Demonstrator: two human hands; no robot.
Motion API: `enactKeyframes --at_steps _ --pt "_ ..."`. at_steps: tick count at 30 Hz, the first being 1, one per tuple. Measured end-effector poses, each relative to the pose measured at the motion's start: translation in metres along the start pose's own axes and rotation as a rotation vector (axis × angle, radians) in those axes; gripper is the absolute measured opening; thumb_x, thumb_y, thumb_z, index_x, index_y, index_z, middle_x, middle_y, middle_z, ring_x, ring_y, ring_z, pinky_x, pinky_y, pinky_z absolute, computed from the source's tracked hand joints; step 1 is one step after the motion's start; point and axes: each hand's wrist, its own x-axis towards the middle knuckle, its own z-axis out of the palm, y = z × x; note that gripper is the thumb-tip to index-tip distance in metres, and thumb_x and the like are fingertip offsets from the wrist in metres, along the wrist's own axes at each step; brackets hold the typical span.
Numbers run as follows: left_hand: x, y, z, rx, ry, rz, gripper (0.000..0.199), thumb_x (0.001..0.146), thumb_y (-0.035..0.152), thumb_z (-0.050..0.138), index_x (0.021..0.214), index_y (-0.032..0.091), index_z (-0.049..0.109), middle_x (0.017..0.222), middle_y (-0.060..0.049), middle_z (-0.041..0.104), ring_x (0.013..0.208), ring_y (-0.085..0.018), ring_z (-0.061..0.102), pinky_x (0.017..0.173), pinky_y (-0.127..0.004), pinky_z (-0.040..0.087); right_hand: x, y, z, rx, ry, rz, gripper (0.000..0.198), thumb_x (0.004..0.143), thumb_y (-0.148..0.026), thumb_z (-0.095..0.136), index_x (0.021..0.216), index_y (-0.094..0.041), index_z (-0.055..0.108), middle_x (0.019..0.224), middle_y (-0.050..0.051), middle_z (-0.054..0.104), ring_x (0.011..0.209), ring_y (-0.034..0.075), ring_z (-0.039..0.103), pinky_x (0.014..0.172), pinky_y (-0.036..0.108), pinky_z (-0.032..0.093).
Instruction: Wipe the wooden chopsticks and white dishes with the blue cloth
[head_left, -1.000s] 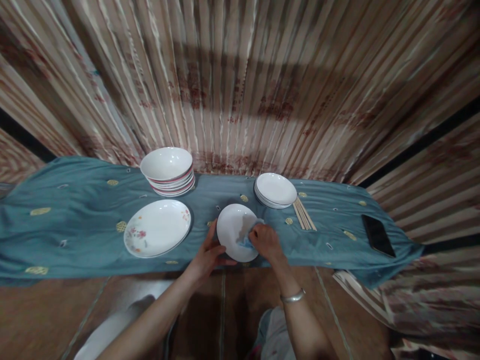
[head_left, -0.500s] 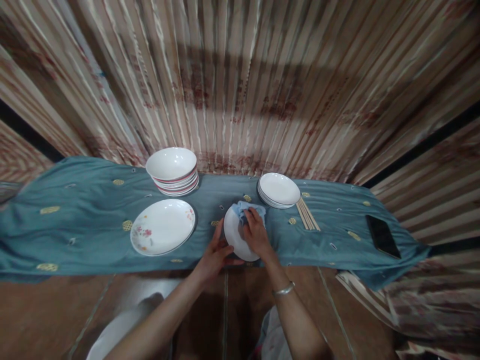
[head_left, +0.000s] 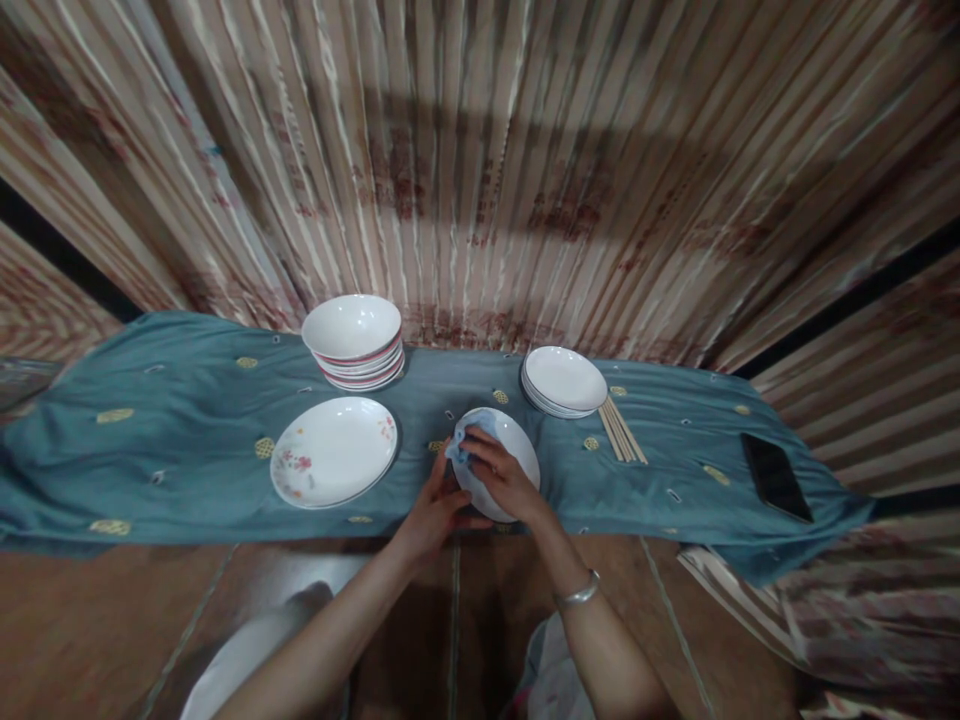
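Observation:
A small round white plate (head_left: pixel 524 446) is at the front middle of the cloth-covered table. My left hand (head_left: pixel 433 512) grips its left edge, with the thumb over the rim and the fingers along the side. With my right hand (head_left: pixel 504 478), I press a light blue cloth (head_left: pixel 457 448) against the plate's upper left part. Much of this cloth is hidden beneath my fingers. To the left lies an oval white plate with flowers (head_left: pixel 341 452). Behind and to the right is a stack of small white plates (head_left: pixel 564 378), beside several wooden chopsticks (head_left: pixel 622 432).
A stack of white bowls with red bands (head_left: pixel 352 330) stands at the back left. A black phone (head_left: pixel 775 476) lies toward the right end of the teal tablecloth (head_left: pixel 187 430). A pleated curtain (head_left: pixel 465 180) hangs right behind the table.
My right hand has moved the blue cloth from the plate's upper right side across to its left side. My left hand stays at the plate's edge. The whole view has shifted slightly.

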Motion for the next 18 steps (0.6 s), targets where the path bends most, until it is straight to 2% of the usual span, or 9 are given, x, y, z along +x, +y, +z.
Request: enactKeyframes --at_steps 10,18 --pt "0.002 0.005 0.001 0.015 0.005 -0.014 0.099 0.064 0.008 0.065 0.147 0.031 0.014 0.123 -0.010 0.053 0.092 -0.022 0.060 0.067 -0.037 0.058 -0.006 -0.011 -0.016 0.166 -0.166 0.009 0.025 0.079 -0.011 0.047 0.086 -0.019 0.070 0.118 0.007 0.064 0.111 0.018 0.058 0.099 0.033 0.041" --pt "0.006 0.005 -0.005 0.020 -0.035 -0.033 0.098 0.062 0.009 0.059 0.147 0.029 0.014 0.104 -0.006 0.060 0.071 -0.017 0.059 0.062 -0.037 0.056 -0.013 -0.013 -0.029 0.214 -0.291 0.134 0.025 0.070 -0.009 0.046 0.070 -0.018 0.069 0.102 0.003 0.069 0.093 0.016 0.064 0.081 0.025 0.047"
